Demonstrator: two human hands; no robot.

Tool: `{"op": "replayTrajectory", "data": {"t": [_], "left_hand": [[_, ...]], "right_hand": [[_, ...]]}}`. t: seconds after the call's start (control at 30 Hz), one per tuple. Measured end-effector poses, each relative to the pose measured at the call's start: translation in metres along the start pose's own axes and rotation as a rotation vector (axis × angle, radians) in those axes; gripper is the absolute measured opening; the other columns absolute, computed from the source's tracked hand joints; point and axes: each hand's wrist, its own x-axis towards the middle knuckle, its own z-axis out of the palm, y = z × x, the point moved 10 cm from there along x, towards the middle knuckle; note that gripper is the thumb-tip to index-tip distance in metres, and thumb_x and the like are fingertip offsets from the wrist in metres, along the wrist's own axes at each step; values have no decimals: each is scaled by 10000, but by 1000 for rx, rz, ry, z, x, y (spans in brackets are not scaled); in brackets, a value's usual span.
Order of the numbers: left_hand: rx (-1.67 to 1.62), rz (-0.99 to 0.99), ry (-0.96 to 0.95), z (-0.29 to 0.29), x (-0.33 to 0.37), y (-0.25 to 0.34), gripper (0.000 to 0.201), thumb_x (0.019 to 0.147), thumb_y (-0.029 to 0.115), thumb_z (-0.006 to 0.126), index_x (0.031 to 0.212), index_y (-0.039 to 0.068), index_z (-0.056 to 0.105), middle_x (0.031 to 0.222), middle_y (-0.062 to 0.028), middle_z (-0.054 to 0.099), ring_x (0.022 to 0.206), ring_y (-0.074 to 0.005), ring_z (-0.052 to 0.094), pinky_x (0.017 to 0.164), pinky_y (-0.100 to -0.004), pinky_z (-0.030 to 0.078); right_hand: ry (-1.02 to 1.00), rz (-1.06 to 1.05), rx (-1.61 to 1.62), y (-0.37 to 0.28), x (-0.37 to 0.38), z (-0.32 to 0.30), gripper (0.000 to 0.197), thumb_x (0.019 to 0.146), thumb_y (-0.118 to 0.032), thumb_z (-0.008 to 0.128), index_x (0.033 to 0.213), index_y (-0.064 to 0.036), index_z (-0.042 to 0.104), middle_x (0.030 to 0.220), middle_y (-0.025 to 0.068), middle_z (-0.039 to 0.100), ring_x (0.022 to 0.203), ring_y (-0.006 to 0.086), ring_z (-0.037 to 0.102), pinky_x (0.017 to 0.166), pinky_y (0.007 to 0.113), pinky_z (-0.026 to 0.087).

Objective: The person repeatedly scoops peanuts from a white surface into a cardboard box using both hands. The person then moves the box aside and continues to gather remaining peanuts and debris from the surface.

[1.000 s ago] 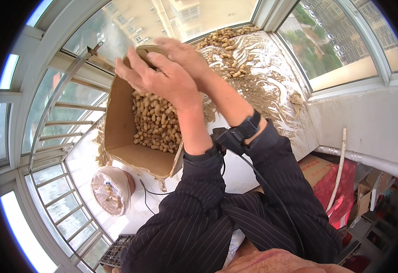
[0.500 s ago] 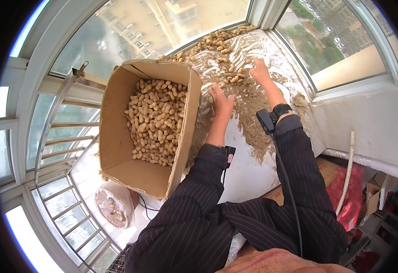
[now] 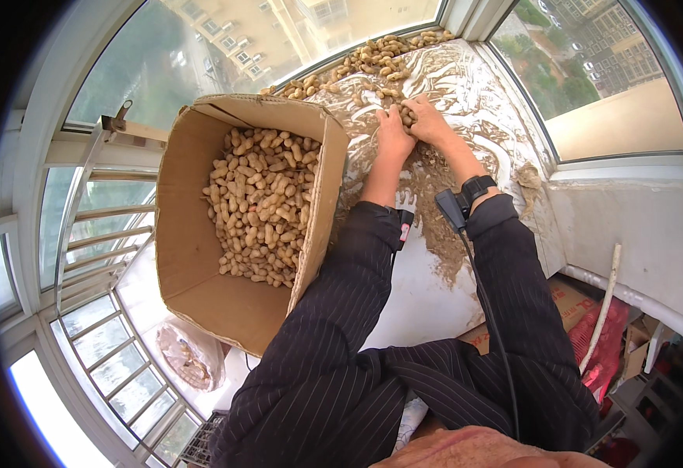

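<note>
Two hands, the left hand [image 3: 394,139] and the right hand [image 3: 433,126], are cupped together around a small bunch of peanuts [image 3: 408,118] at the dirt-streaked bench [image 3: 413,300]; whether the bunch is lifted cannot be told. To their left stands an open cardboard box [image 3: 181,226], partly filled with a pile of peanuts [image 3: 259,207]. Loose peanuts [image 3: 380,59] lie beyond the hands, towards the window [image 3: 310,43].

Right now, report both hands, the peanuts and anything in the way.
Left hand and right hand close together at a small peanut clump, grip unclear. More peanuts in the cardboard box. Box's right wall between hands and boxed peanuts.
</note>
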Motion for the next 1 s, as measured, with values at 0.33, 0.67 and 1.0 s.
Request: {"op": "replayTrajectory", "data": {"t": [0.33, 0.67, 1.0], "left_hand": [[-648, -98, -57, 21, -1, 6, 586, 738, -11, 739, 1288, 11, 538, 1050, -110, 670, 889, -163, 651, 723, -297, 532], [-623, -15, 117, -151, -43, 146, 543, 792, -39, 692, 1301, -19, 506, 1247, -170, 501, 1076, -241, 604, 893, -317, 573], [148, -26, 505, -329, -164, 121, 533, 832, 8, 661, 1345, 46, 521, 1228, -189, 527, 1075, -347, 616, 902, -428, 527]], "right_hand": [[-45, 338, 542, 1, -15, -19, 310, 847, 23, 471, 1106, 10, 640, 964, 137, 670, 848, 198, 628, 749, 326, 508], [63, -68, 504, -189, -36, -148, 467, 793, 104, 410, 1194, -6, 622, 1108, 174, 641, 1036, 241, 608, 960, 357, 489], [-449, -237, 717, -365, -83, -46, 483, 800, 90, 421, 1243, -3, 591, 1154, 161, 641, 1099, 250, 588, 952, 381, 473]]}}
